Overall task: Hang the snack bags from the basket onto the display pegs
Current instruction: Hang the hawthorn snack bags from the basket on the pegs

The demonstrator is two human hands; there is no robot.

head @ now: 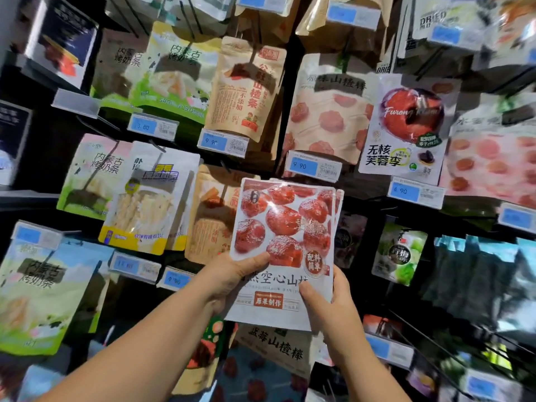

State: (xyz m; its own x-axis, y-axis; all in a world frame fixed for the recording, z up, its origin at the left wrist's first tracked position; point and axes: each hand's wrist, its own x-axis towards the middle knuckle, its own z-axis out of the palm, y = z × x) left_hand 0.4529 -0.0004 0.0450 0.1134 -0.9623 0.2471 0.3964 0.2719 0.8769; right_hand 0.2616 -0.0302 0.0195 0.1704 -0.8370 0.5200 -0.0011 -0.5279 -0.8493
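A dark display rack (365, 204) fills the view, hung close with pouches. In its upper rows hang a kraft-paper pouch (246, 88), a pink pouch (327, 111) printed with round fruit slices and a white plum pouch (406, 123). Nearer the left edge hangs a green-and-white milk-strip pouch (92, 175). A blue price tag (313, 166) marked 9.90 sits just above the snack bags (284, 227), which the person holds up before the rack's middle. Behind their left side a second kraft pouch (211, 213) is partly covered, and a small green plum bag (398, 253) hangs to their right. Thin wire pegs (420, 332) jut out bare toward the lower right corner.

The snack bags form a thin stack of flat, glossy rectangles, white with wrinkled red fruit printed above and dark lettering below; light glares off the film. Edges of the rear bags show past the front one's right side. The long axis runs up and down, the top edge toward the price tag and leaning slightly right, the print upright and facing the person.

The left hand (232, 274) grips the lower left edge, thumb laid across the front, fingers hidden behind. The right hand (333, 303) pinches the lower right corner, thumb on the front, fingers curled round the side.
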